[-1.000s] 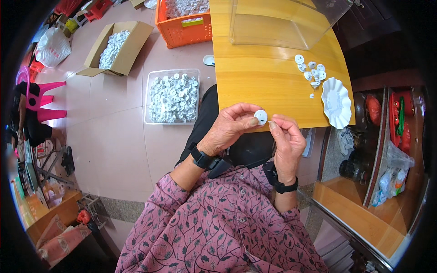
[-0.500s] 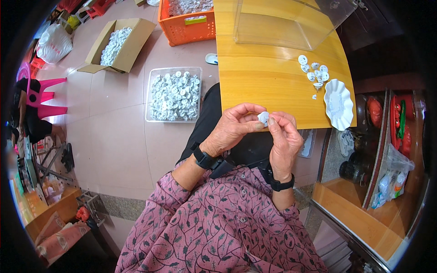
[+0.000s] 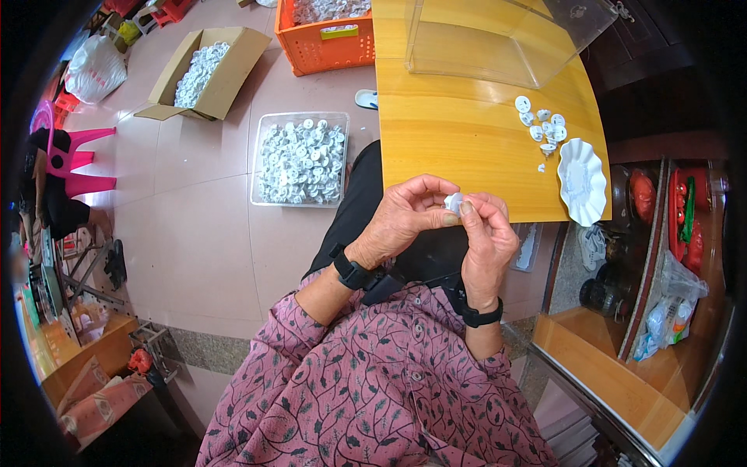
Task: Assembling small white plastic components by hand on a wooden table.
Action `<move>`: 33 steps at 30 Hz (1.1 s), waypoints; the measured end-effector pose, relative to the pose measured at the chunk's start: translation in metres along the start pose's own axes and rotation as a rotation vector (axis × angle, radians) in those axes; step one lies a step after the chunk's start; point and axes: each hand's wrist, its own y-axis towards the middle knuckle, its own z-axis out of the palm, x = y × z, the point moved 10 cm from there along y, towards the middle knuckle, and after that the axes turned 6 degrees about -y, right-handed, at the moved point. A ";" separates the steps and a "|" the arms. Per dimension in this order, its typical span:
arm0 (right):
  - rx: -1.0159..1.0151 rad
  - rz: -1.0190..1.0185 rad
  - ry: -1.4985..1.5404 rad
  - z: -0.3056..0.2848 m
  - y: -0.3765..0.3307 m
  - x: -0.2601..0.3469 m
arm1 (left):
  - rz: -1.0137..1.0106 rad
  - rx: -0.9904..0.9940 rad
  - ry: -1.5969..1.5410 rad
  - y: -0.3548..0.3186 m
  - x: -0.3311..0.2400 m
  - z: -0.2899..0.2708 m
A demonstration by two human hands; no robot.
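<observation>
Between the fingertips of both hands is a small round white plastic piece (image 3: 453, 203), held over my lap by the table's near edge. My left hand (image 3: 405, 214) pinches it from the left with thumb and forefinger. From the other side, the thumb and fingers of my right hand (image 3: 488, 233) close on it and partly cover it. Several similar white plastic discs (image 3: 547, 128) lie in a loose group on the yellow wooden table (image 3: 459, 117). A white scalloped dish (image 3: 595, 204) stands at the table's right edge; small bits in it are too fine to make out.
A clear tub (image 3: 257, 183) full of white pieces stands on the floor at left. Beyond it are a cardboard box (image 3: 237, 74) and an orange crate (image 3: 327, 53), both holding more. A clear plastic case (image 3: 475, 58) occupies the table's far end. Open shelves (image 3: 646, 272) flank my right.
Both hands stay together on the white piece, which has turned slightly between the fingers. The surroundings have shifted a little in the picture as my head moved.
</observation>
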 end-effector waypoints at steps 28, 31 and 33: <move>0.065 -0.228 -0.278 0.010 -0.001 0.033 | 0.026 0.002 0.118 -0.003 -0.005 -0.008; 0.072 -0.179 -0.221 0.010 0.000 0.023 | 0.009 -0.014 0.065 -0.003 -0.003 -0.011; 0.048 -0.150 -0.180 0.005 0.001 0.016 | -0.010 -0.025 0.043 -0.003 -0.002 -0.012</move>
